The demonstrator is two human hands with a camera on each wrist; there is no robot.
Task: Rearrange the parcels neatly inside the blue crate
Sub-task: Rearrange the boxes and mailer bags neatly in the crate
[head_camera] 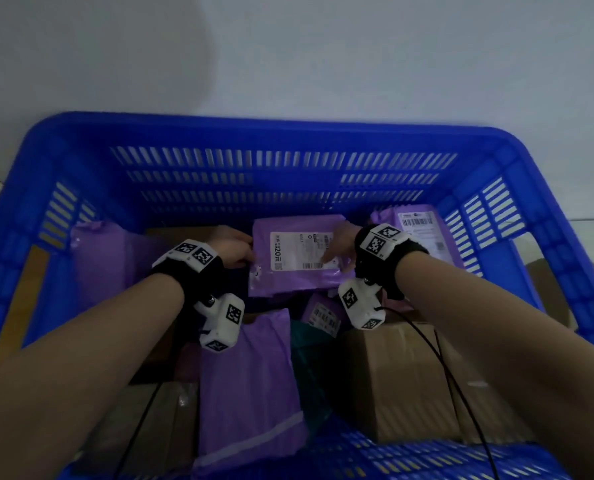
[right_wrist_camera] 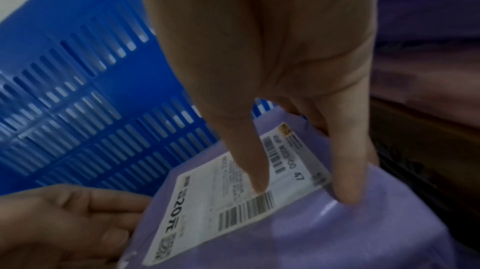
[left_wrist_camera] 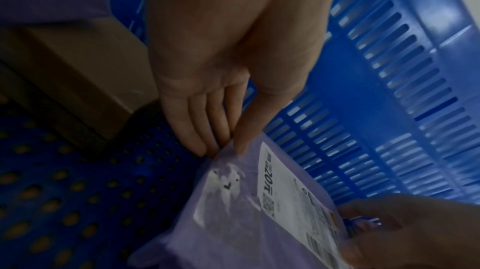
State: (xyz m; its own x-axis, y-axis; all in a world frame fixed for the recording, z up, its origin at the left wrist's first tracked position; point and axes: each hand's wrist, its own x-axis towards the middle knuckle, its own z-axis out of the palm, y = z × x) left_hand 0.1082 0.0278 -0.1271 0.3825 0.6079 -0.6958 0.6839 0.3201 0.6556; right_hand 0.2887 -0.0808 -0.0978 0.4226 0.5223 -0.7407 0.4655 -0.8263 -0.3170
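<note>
A flat purple parcel (head_camera: pixel 299 275) with a white shipping label is held over the middle of the blue crate (head_camera: pixel 271 131), near its slotted far wall (left_wrist_camera: pixel 389 109). My left hand (head_camera: pixel 235 251) pinches the parcel's left edge, thumb over fingers (left_wrist_camera: pixel 224 148). My right hand (head_camera: pixel 339 244) holds the right edge, its thumb pressing on the label beside a barcode (right_wrist_camera: pixel 303 191). The purple parcel (right_wrist_camera: pixel 324 232) tilts slightly. The fingers beneath it are hidden.
More purple parcels lie at the left (head_camera: pixel 115 261), front middle (head_camera: pixel 250 379) and back right (head_camera: pixel 422 230). A cardboard box (head_camera: pixel 403 379) fills the right front, another cardboard box (left_wrist_camera: pixel 78 80) sits back left. A dark teal bag (head_camera: pixel 309 362) lies between them. The perforated floor (left_wrist_camera: pixel 78 191) shows below the parcel.
</note>
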